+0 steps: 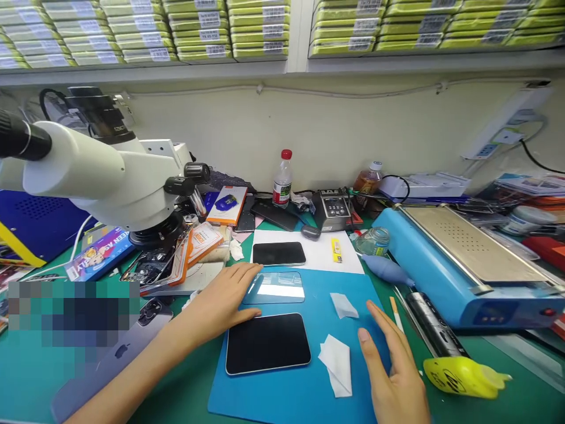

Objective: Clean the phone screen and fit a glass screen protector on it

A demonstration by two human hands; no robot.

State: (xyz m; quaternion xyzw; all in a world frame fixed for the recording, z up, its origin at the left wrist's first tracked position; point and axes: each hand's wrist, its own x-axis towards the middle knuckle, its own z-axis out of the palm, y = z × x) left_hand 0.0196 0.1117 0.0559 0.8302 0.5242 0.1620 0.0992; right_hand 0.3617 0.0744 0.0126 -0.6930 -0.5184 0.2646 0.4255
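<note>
A dark phone lies face up on the blue mat. Just behind it lies a clear glass screen protector. My left hand rests flat on the mat's left edge, fingers stretched out, its fingertips touching the protector's left side and its thumb by the phone's top left corner. My right hand hovers open at the mat's right side, fingers apart, holding nothing. Two white wipes lie between the phone and my right hand.
A microscope stands at the left. A second dark phone lies on white paper behind the mat. A blue heating machine fills the right. A yellow bottle, a water bottle and a silver device lie about.
</note>
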